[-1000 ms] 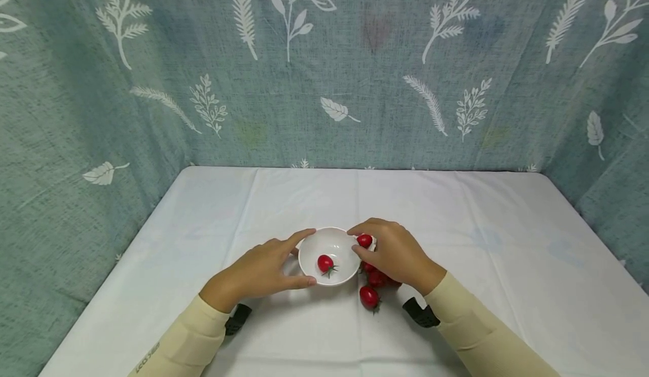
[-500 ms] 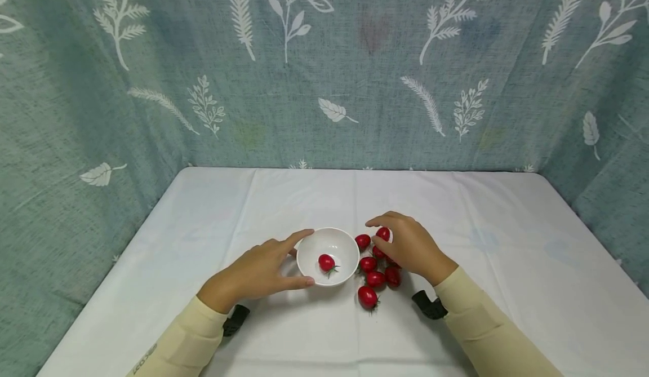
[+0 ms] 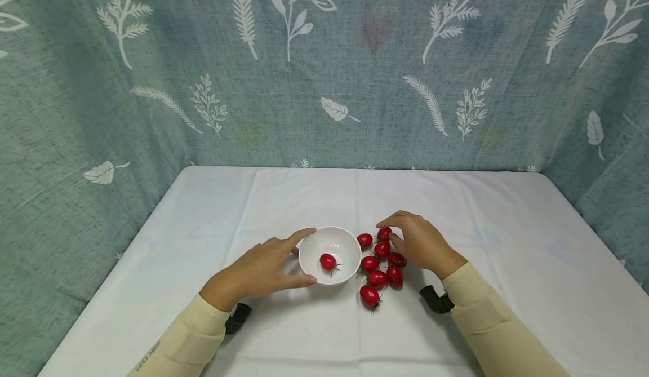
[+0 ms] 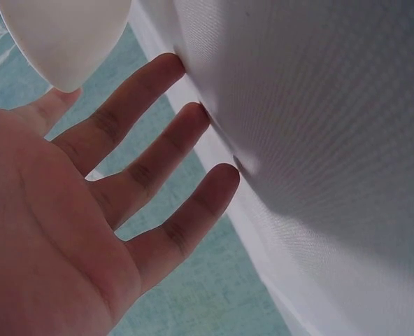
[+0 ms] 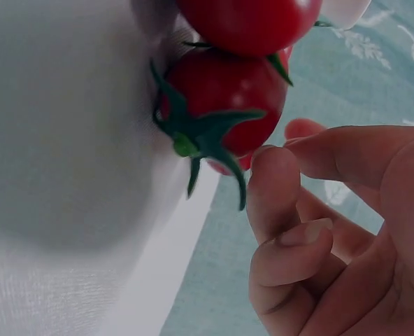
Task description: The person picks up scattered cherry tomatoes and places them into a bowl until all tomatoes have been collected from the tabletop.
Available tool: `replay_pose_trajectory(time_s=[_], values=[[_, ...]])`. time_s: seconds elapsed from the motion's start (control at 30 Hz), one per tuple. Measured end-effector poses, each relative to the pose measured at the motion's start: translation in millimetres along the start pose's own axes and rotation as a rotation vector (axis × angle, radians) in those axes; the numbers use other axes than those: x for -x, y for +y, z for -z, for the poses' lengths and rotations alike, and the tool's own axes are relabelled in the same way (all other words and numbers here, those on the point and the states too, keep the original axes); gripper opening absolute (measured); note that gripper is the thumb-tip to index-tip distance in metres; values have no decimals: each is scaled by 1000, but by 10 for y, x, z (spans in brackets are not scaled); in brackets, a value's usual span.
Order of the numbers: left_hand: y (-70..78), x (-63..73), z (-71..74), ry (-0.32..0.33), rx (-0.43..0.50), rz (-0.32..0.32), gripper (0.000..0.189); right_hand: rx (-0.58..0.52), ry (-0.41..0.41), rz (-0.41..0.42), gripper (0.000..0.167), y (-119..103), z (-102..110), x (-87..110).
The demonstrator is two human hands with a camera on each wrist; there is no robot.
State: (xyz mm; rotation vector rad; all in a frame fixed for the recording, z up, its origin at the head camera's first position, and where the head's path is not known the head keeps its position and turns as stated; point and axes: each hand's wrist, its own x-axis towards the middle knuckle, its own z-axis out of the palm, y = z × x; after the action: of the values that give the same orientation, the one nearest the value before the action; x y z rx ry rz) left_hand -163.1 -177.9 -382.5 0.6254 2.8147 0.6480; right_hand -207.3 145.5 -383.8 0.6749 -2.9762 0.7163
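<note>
A white bowl point(image 3: 347, 275) with one red cherry tomato point(image 3: 328, 262) in it stands mid-table. My left hand point(image 3: 256, 270) rests at its left side, thumb and index finger stretched along the rim. In the left wrist view the other fingers point(image 4: 158, 147) extend nearly straight, apart from the bowl. Right of the bowl lie several cherry tomatoes point(image 3: 377, 279). At the far end of this cluster, thumb and index finger of my right hand point(image 3: 423, 244) pinch a cherry tomato point(image 3: 384, 234). Nearer tomatoes with green calyxes point(image 5: 207, 133) largely hide that contact in the right wrist view.
A white cloth point(image 3: 284, 196) covers the table. Blue-green curtains point(image 3: 284, 106) with white leaf prints hang behind and on both sides. One cherry tomato point(image 3: 369, 296) lies at the near end of the cluster, closest to me.
My right hand has moved right, from beside the bowl's rim to the far tomato, uncovering more of the cluster. The left hand and bowl hold their places.
</note>
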Motion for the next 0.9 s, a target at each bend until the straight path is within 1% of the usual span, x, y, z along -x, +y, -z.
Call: replay_pose_trajectory(time_s=[0.13,0.27,0.6,0.7,0.9], values=[[2,-4,-2,-1,-6,-2,92,-7,-14,2,32,25,2,-5],[10,-5,-2,-7,-5,10,91,-15,-25,-11,31,43,-6,-8],[3,-10,-9,0,-20,-13,92,7,-55,-59,30,68,-24,-23],[-4,-14,-11,1,-25,-23,92,12,-59,-67,31,70,-28,-27],[-7,-17,-15,3,-31,-24,92,17,-63,-77,31,92,-40,-34]])
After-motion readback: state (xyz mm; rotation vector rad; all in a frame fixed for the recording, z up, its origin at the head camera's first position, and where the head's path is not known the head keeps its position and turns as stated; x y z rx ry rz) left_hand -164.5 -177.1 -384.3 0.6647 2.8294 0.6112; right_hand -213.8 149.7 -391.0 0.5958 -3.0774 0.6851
